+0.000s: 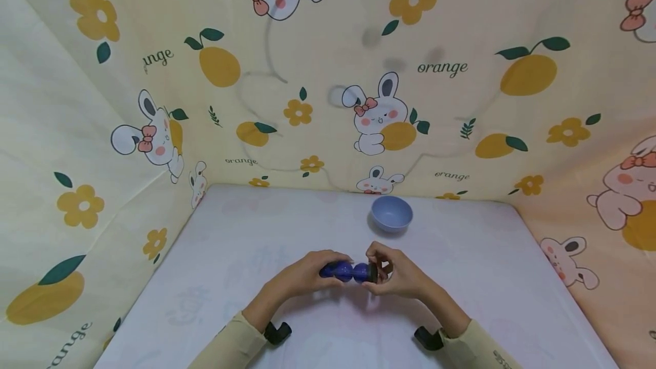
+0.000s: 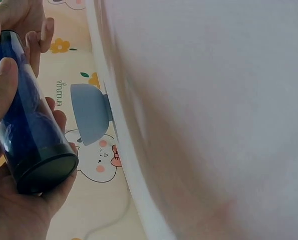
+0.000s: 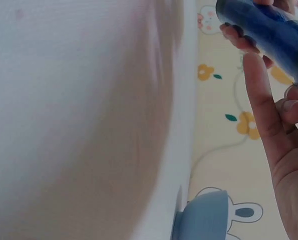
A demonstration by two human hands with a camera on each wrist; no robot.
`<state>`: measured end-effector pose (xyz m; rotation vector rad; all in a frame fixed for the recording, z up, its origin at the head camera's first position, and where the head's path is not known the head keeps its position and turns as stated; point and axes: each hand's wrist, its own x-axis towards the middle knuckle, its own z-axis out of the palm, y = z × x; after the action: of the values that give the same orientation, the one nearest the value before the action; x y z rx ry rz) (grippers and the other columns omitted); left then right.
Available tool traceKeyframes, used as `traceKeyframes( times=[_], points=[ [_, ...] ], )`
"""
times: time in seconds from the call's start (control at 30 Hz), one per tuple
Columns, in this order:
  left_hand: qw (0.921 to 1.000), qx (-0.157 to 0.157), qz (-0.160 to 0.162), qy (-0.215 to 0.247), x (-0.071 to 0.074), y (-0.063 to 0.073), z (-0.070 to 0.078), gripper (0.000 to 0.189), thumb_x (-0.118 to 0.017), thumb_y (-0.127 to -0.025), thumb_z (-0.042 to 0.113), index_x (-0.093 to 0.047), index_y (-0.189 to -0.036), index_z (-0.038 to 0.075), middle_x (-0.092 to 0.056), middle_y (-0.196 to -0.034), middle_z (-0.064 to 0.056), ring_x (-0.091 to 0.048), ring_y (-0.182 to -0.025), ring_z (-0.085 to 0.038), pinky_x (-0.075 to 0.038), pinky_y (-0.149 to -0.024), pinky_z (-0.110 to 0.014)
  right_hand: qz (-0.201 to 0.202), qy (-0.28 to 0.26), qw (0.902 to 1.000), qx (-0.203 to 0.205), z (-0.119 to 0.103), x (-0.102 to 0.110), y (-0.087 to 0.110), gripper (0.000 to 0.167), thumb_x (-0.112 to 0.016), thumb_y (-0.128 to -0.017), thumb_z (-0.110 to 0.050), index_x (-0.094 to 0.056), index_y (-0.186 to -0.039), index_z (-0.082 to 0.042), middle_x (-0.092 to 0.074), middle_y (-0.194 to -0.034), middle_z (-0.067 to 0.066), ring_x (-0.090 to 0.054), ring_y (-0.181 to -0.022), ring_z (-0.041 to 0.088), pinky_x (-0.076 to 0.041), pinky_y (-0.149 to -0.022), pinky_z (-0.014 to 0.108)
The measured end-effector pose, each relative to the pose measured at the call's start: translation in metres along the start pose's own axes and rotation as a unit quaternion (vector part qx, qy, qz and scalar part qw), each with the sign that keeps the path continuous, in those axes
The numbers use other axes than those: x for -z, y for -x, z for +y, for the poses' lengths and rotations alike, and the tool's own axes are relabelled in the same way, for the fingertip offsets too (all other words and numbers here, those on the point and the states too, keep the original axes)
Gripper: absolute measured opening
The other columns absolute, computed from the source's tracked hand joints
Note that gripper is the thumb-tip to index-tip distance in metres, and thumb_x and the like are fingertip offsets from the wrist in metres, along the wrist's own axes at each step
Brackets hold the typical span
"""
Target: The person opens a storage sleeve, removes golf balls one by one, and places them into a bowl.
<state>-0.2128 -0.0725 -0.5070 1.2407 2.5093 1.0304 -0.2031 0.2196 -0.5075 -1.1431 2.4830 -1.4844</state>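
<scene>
A blue hourglass in a clear tube with dark end caps lies sideways between both hands, above the white table. My left hand grips its left end, the thumb laid along the tube in the left wrist view, where the dark cap faces the camera. At the other end, my right hand pinches the tube by its cap with thumb and fingers. The right wrist view shows the hourglass at the upper right, one right finger stretched alongside it.
Beyond the hands, a light blue bowl stands near the back edge of the white-covered table. Patterned cloth with rabbits and oranges hangs behind and at both sides. Black wrist mounts stick out from the cuffs.
</scene>
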Motion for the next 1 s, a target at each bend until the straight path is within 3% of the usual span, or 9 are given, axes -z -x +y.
traceKeyframes(
  times=[0.2, 0.4, 0.63, 0.83, 1.0],
  points=[
    [0.9997, 0.021, 0.014, -0.007, -0.001, 0.003, -0.001, 0.053, -0.078, -0.101, 0.031, -0.061, -0.148, 0.014, -0.068, -0.14, -0.004, -0.063, -0.127, -0.017, -0.053, -0.109, -0.037, 0.021, 0.001, 0.9997, -0.009, -0.001, 0.002, 0.003, 0.047, -0.092, -0.088, -0.018, -0.058, -0.12, -0.013, -0.063, -0.101, -0.001, -0.067, -0.082, 0.015, -0.065, -0.07, 0.036],
    [0.999, 0.039, 0.021, -0.006, 0.003, 0.006, -0.002, 0.052, -0.078, -0.101, 0.032, -0.06, -0.148, 0.018, -0.067, -0.14, -0.003, -0.063, -0.124, -0.015, -0.054, -0.107, -0.038, 0.018, 0.019, 0.9992, 0.03, 0.0, 0.004, 0.005, 0.049, -0.087, -0.091, -0.008, -0.062, -0.132, -0.003, -0.069, -0.116, 0.001, -0.071, -0.097, 0.017, -0.066, -0.082, 0.042],
    [0.9999, 0.006, 0.003, 0.007, 0.006, 0.005, -0.003, 0.058, -0.075, -0.103, 0.031, -0.055, -0.157, 0.02, -0.066, -0.143, -0.004, -0.062, -0.127, -0.015, -0.052, -0.109, -0.037, 0.044, 0.035, 0.996, 0.07, -0.002, 0.003, 0.006, 0.053, -0.091, -0.078, 0.006, -0.069, -0.126, -0.003, -0.072, -0.107, 0.005, -0.071, -0.087, 0.027, -0.066, -0.071, 0.046],
    [0.9999, -0.011, -0.012, 0.006, 0.007, 0.004, -0.003, 0.059, -0.073, -0.105, 0.029, -0.053, -0.159, 0.019, -0.065, -0.145, -0.007, -0.062, -0.13, -0.017, -0.052, -0.11, -0.038, 0.043, 0.023, 0.9965, 0.068, -0.012, 0.003, 0.003, 0.052, -0.09, -0.07, 0.015, -0.069, -0.116, 0.003, -0.073, -0.1, 0.011, -0.07, -0.08, 0.036, -0.065, -0.067, 0.051],
    [0.9997, -0.005, -0.022, 0.012, 0.006, 0.002, -0.005, 0.059, -0.073, -0.105, 0.03, -0.053, -0.159, 0.02, -0.065, -0.146, -0.005, -0.061, -0.129, -0.015, -0.052, -0.109, -0.036, 0.036, 0.018, 0.9969, 0.067, -0.013, 0.006, 0.003, 0.052, -0.089, -0.069, 0.015, -0.07, -0.115, -0.002, -0.074, -0.102, 0.009, -0.071, -0.082, 0.029, -0.065, -0.068, 0.047]
  ],
)
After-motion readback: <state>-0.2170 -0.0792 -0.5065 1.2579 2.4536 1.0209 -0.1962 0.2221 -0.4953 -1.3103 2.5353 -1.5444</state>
